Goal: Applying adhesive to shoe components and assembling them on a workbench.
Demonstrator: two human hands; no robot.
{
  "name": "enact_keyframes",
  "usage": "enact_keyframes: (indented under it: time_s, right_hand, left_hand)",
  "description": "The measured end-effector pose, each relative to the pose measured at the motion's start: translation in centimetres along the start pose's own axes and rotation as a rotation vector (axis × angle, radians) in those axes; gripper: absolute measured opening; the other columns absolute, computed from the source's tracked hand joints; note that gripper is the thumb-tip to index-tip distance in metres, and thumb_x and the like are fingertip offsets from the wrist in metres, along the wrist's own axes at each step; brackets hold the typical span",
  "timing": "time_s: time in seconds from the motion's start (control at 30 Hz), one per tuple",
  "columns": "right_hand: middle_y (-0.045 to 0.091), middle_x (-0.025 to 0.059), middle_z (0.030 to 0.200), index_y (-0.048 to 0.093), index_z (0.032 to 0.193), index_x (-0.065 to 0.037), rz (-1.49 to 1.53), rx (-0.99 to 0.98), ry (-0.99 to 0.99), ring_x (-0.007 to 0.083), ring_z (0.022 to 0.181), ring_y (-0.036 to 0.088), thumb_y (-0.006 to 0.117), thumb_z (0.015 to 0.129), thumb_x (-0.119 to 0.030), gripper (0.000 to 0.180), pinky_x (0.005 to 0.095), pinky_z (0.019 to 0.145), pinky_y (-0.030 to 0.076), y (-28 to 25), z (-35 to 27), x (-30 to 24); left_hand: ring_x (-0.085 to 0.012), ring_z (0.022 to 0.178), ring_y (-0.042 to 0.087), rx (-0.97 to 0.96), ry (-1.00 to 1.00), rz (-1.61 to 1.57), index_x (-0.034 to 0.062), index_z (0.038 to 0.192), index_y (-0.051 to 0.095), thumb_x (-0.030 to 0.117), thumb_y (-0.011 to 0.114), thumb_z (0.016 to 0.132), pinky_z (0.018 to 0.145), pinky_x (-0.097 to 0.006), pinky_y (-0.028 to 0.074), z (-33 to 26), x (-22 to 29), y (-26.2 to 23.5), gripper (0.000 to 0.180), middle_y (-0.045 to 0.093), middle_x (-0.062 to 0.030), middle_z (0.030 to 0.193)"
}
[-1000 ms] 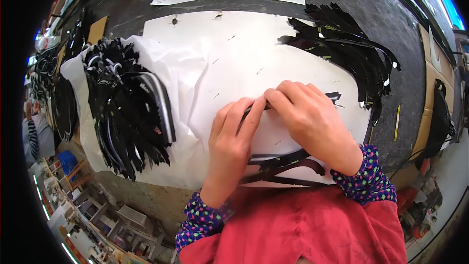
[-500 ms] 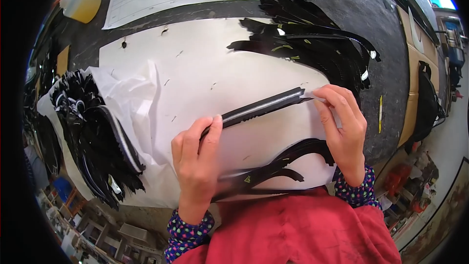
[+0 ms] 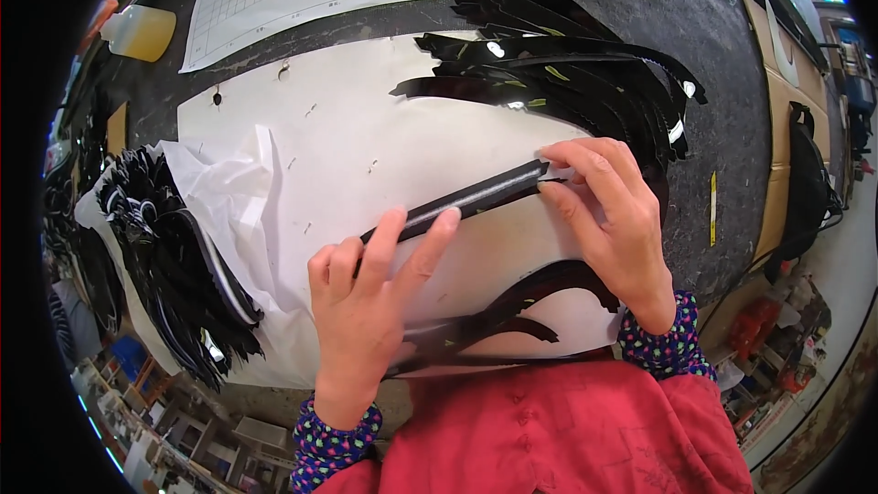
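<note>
A narrow black strip (image 3: 485,192) with a pale line along its length lies slanted in front of me over the white board (image 3: 338,146). At its left part, my left hand (image 3: 361,302) rests with thumb and forefinger spread apart, both touching the strip. My right hand (image 3: 613,220) has the strip's right end between its fingertips and thumb. Closer to my body, curved black pieces (image 3: 549,288) lie on the board's near edge. A fanned pile of black pieces (image 3: 567,73) with small yellow-green marks sits beyond my right hand.
At the left, a thick bundle of black strips (image 3: 174,265) lies beside crumpled white sheeting (image 3: 233,174). A bottle of yellow liquid (image 3: 142,34) and a printed paper sheet (image 3: 320,9) are farther back. A yellow strip (image 3: 713,210) lies on the dark tabletop (image 3: 704,137) at the right.
My left thumb and forefinger have gone from pinching the strip to spreading apart on it. My right fingers have moved onto its right end. The whole view has shifted slightly.
</note>
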State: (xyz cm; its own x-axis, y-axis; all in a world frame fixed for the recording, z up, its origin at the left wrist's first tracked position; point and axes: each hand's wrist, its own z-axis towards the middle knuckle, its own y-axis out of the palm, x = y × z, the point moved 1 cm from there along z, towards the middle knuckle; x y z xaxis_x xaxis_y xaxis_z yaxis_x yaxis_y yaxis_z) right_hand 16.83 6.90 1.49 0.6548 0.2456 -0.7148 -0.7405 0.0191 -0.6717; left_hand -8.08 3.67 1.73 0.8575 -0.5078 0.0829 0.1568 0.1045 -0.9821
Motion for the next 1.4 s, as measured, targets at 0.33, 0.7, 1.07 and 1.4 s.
enact_keyframes:
  time_s: [0.33, 0.7, 1.07, 1.4]
  right_hand:
    - [0.063, 0.0126, 0.092, 0.067, 0.106, -0.001, 0.091, 0.024, 0.079, 0.0280, 0.078, 0.064, 0.069, 0.089, -0.001, 0.017, 0.0361, 0.070, 0.052, -0.5, -0.1, 0.5]
    - [0.059, 0.0094, 0.083, 0.064, 0.095, -0.003, 0.024, 0.008, 0.146, 0.0250, 0.068, 0.064, 0.068, 0.091, -0.003, 0.005, 0.0340, 0.061, 0.051, -0.5, 0.2, 0.1]
    - [0.061, 0.0077, 0.082, 0.062, 0.091, -0.004, 0.027, -0.007, 0.172, 0.0211, 0.069, 0.068, 0.068, 0.088, -0.002, 0.007, 0.0321, 0.059, 0.054, -0.5, 0.4, 0.3]
    - [0.062, 0.0072, 0.083, 0.060, 0.089, -0.005, 0.031, -0.008, 0.169, 0.0204, 0.069, 0.068, 0.069, 0.086, -0.002, 0.009, 0.0314, 0.059, 0.054, -0.5, 0.4, 0.6]
  left_hand:
    - [-0.0177, 0.094, 0.052, -0.138, 0.076, -0.067, 0.0186, 0.136, 0.061, 0.001, 0.061, 0.079, 0.087, -0.033, 0.044, 1.8, 0.7, -1.3, 0.060, 0.055, -0.0007, 0.125]
    - [-0.0138, 0.064, 0.049, 0.038, 0.173, 0.070, 0.0129, 0.094, 0.058, 0.010, 0.063, 0.080, 0.055, -0.029, 0.038, 5.8, 2.2, 0.9, 0.015, 0.053, 0.0003, 0.090]
    - [-0.0136, 0.059, 0.045, 0.098, 0.156, 0.125, 0.0150, 0.090, 0.053, 0.014, 0.060, 0.088, 0.051, -0.029, 0.035, 6.2, 2.5, 2.3, 0.007, 0.047, 0.0007, 0.082]
    - [-0.0127, 0.058, 0.044, 0.119, 0.198, 0.196, 0.0141, 0.104, 0.057, 0.012, 0.058, 0.087, 0.052, -0.028, 0.034, 6.2, 2.6, 2.6, 0.017, 0.048, 0.0003, 0.082]
